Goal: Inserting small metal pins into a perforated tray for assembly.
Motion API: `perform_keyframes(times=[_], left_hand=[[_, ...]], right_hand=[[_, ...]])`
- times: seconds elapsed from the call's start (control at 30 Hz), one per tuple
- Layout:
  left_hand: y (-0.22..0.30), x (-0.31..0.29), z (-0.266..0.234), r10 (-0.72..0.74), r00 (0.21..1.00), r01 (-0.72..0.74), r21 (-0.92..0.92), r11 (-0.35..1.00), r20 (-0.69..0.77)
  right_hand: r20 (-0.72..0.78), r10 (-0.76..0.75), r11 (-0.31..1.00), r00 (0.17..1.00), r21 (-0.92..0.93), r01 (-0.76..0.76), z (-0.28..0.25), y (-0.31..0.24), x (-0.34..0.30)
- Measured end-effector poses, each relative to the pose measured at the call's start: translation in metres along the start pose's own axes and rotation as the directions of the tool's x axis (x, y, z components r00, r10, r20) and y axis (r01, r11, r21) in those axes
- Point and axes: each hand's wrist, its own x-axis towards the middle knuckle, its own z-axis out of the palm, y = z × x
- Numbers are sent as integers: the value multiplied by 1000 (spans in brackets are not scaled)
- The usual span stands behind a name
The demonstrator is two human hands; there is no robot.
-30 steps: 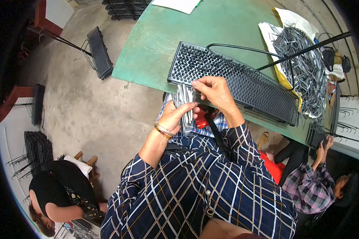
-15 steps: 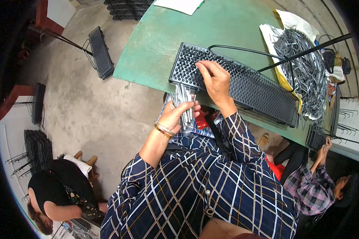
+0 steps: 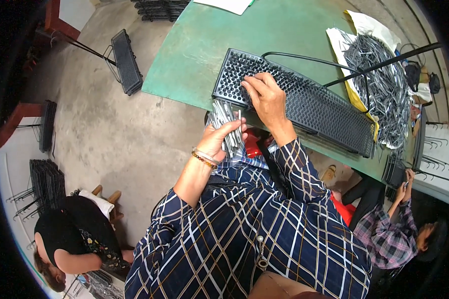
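My left hand [image 3: 221, 138] is closed round a bundle of thin silvery metal rods [image 3: 223, 115] that fan out above and below the fingers, just off the table's near edge. A long black rack [image 3: 329, 112] with rows of small round holes or studs lies slantwise on the green table. Over the rack's left part, my right hand [image 3: 268, 99] is closed in a pinch, its fingertips close to the studs. Whatever those fingertips grip, if anything, is too small to make out.
At the right of the green table [image 3: 194, 60] an open white and yellow sack [image 3: 358, 102] spills a heap of loose metal rods [image 3: 376, 79]. A black wire frame [image 3: 309, 62] rises behind the rack. Co-workers sit at lower left [image 3: 80, 244] and lower right [image 3: 386, 234].
My right hand has shifted slightly left over the rack, its fingers curling lower toward the studs. My left hand keeps the bundle, slightly higher and tilted a little differently.
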Motion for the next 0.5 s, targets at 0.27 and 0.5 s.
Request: perform_keyframes(times=[0.27,0.5], left_hand=[[-1,0,11,42,998,-44,44,998,43],[2,-3,-1,82,995,-87,102,991,53]], right_hand=[[42,6,998,999,-64,-3,-11,1,0],[351,283,882,893,269,-386,-32,-30,0]])
